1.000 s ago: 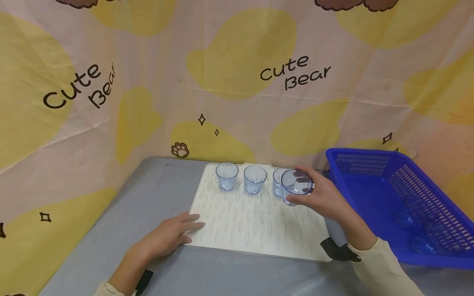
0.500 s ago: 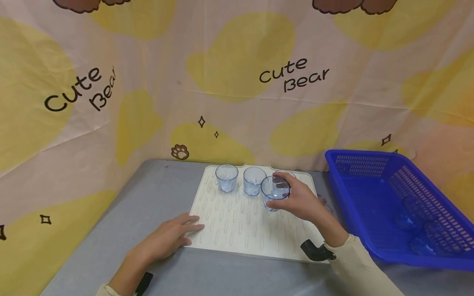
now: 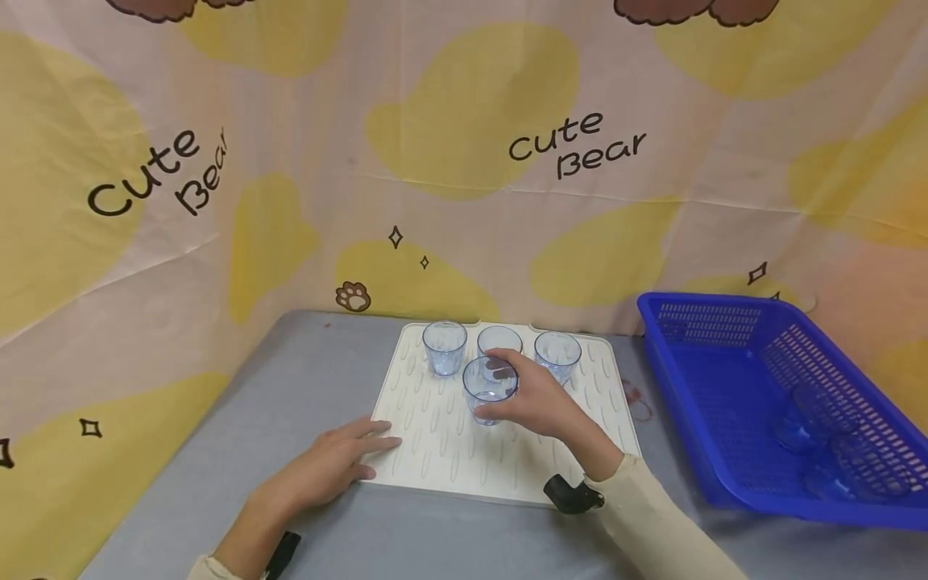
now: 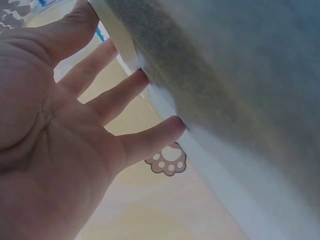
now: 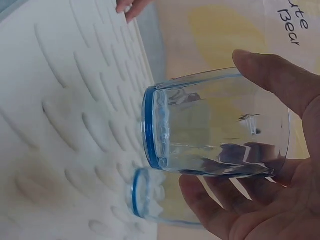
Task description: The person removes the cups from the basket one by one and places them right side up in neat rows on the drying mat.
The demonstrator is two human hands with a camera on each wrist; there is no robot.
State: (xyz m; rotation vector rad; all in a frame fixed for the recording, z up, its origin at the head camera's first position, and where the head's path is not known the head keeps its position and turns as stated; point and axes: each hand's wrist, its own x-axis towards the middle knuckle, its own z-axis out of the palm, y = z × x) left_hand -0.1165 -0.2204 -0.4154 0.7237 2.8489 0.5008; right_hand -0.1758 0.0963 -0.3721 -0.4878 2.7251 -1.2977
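Observation:
My right hand (image 3: 532,393) grips a clear bluish drinking glass (image 3: 487,385) upright over the white ribbed mat (image 3: 449,459). In the right wrist view the thumb and fingers span the glass (image 5: 215,130), its blue-tinted base close over the mat. Behind it, three like glasses stand in a row along the mat's far edge: a left glass (image 3: 445,350), a middle glass (image 3: 499,338) partly hidden by the hand and held glass, and a right glass (image 3: 558,350). My left hand (image 3: 329,459) rests with spread, straight fingers at the mat's left edge.
To the right stands a blue plastic basket (image 3: 696,427) with several clear glasses (image 3: 826,451) at its near right end. The grey table (image 3: 290,387) runs up to a patterned cloth (image 3: 464,161) behind and at the left.
My right hand has carried the glass leftward across the mat, from in front of the right glass to in front of the middle one. The left hand has stayed in place.

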